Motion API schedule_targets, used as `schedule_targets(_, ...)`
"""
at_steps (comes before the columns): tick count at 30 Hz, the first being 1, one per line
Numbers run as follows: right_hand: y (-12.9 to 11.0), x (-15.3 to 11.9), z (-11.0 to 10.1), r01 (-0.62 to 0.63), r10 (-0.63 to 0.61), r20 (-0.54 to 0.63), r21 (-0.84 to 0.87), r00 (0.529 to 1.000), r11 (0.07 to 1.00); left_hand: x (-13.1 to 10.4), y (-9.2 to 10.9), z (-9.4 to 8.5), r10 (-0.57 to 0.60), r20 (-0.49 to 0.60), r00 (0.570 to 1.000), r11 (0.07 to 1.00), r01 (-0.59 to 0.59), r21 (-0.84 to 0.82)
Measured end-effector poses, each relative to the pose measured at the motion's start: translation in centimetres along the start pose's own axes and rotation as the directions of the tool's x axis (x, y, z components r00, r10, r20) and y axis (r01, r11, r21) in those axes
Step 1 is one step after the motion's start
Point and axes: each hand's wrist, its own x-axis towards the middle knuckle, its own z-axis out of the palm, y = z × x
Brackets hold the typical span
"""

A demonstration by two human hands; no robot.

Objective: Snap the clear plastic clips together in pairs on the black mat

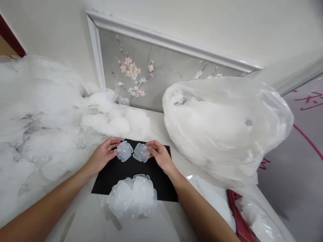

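Where fingers [114,140] pinch, translucent pieces [124,151] jut inward; close together.

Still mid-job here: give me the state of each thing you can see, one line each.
Left piece, in the left hand, flat face to the camera
Right piece, beside it, contact unclear
Left hand, pinching
Right hand, pinching the right piece
Black mat, flat, partly covered
Near cluster, overlapping, past the mat's near edge
Left heap, loose, piled
Big bag, open, part filled
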Motion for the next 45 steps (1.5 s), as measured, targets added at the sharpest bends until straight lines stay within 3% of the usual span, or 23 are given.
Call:
schedule_targets(6,0.0,0.2,-0.2,-0.025,0.025,0.005,0.017,1.0,1.0,0.1,-0.3,-0.2,-0.027,0.052,0.998,0.999,0.026,0.031)
schedule_targets(20,-0.1,0.2,-0.1,-0.062,0.062,-0.006,0.046,0.998,0.997,0.2,-0.9,-0.5,-0.016,0.061,0.998,1.0,0.014,0.022)
schedule_targets(23,-0.4,-0.1,-0.2,0.016,-0.016,-0.047,-0.003,0.999,1.0,0.2,-0.5,-0.5,0.024,0.026,0.999,0.999,-0.024,0.028)
schedule_targets(25,-1.0,-0.5,-0.3,0.128,-0.133,-0.062,-0.075,0.989,0.989,-0.2,-0.1,-0.4,0.12,-0.012,0.993,0.99,-0.119,0.073)
schedule_targets(28,-1.9,-1.1,-0.6,0.26,-0.255,0.051,-0.184,0.966,0.948,-1.0,0.6,-0.2,0.249,0.054,0.967,0.945,-0.255,0.207)
schedule_targets(31,-2.1,-1.3,-0.6,0.294,-0.263,0.146,-0.261,0.954,0.92,-1.6,1.1,0.0,0.252,0.157,0.955,0.898,-0.291,0.329)
schedule_targets(36,-0.4,-0.5,-0.6,0.2,-0.221,-0.014,-0.371,0.975,0.907,-1.1,0.5,0.0,0.339,0.087,0.937,0.793,-0.334,0.509)
schedule_targets(38,0.0,-0.2,-0.8,0.184,-0.212,-0.029,-0.398,0.977,0.899,-0.7,-0.1,-0.2,0.39,0.122,0.913,0.724,-0.386,0.571)
schedule_targets(41,-0.4,-0.4,-1.0,0.196,-0.17,0.098,-0.453,0.981,0.87,-0.4,-1.0,-0.4,0.442,0.242,0.864,0.628,-0.49,0.604)
schedule_targets(45,-1.6,-1.1,-0.7,0.254,-0.085,0.31,-0.556,0.947,0.792,-0.3,-1.6,0.1,0.464,0.329,0.823,0.554,-0.559,0.617)
